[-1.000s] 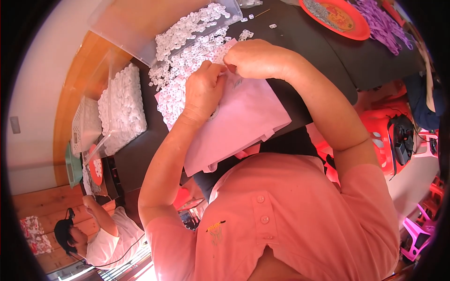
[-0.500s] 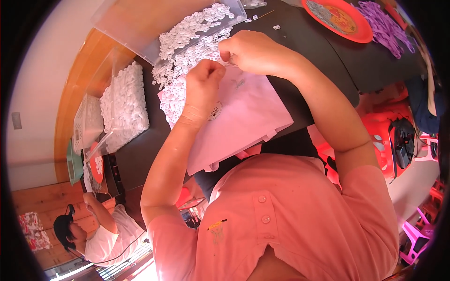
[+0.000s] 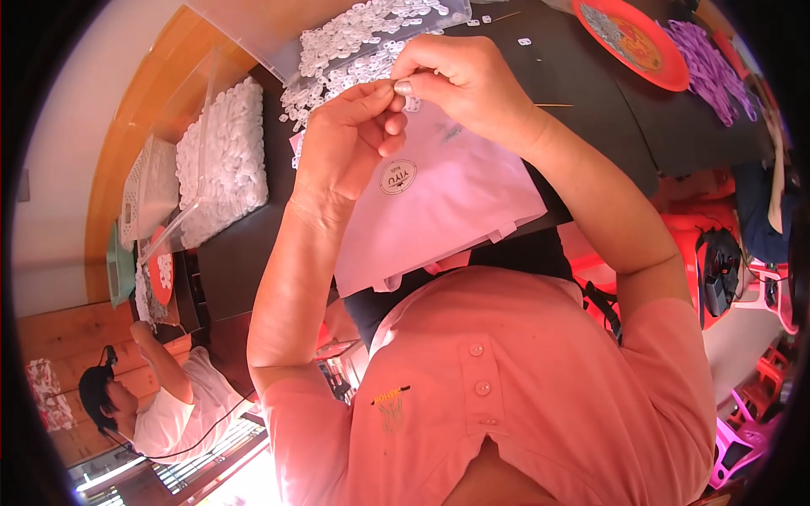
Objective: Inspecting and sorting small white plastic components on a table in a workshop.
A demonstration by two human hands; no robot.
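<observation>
My left hand (image 3: pixel 348 139) and my right hand (image 3: pixel 472 80) meet fingertip to fingertip above a pink bag (image 3: pixel 447 207). Thumb and forefinger are pinched on each hand; whatever lies between them is too small to make out. The left palm is turned partly up, its other fingers loosely curled. Just under the right fingertips shows a small white piece with holes (image 3: pixel 412 104); whether it is held, I cannot tell. Beyond the hands, many similar white pieces (image 3: pixel 371 29) are heaped in a tipped clear plastic box and spill toward the bag's far edge.
At left stands a clear bin full of white pieces (image 3: pixel 224 160), beside a white perforated basket (image 3: pixel 145 190). On the dark table (image 3: pixel 591 139) lie a thin stick (image 3: pixel 553 105), a red plate (image 3: pixel 672 78) with grey bits, and purple strips (image 3: pixel 709 72). Another person (image 3: pixel 181 396) works at lower left.
My hands have come together until the fingertips touch. The left hand has turned from a fist to a palm-up pinch. The whole view has shifted slightly.
</observation>
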